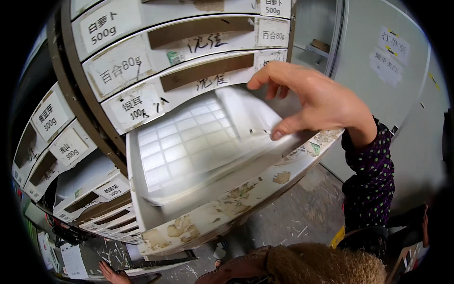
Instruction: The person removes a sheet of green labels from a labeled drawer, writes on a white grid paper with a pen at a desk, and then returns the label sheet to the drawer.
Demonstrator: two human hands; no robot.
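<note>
My right hand (pixel 316 97) reaches over a pulled-out white drawer (pixel 227 208). Its fingers are curled and stand apart from the thumb. The thumb tip is at the edge of a folded white sheet (pixel 248 111) at the drawer's right side; whether it presses on the sheet is unclear. Under that sheet lies a blurred stack of white label sheets (pixel 182 142), marked off in a grid of rounded squares. My left hand (pixel 112 273) is low at the left with its fingers stretched out, beside a dark tabletop; only part of it shows.
Closed drawers (pixel 198 40) with paper labels rise right above the open one. More labelled drawers (pixel 52 137) stand to the left. A grey door (pixel 378 94) is at the right. Paper scraps litter the floor (pixel 302 208). Brown fur (pixel 326 265) fills the lower edge.
</note>
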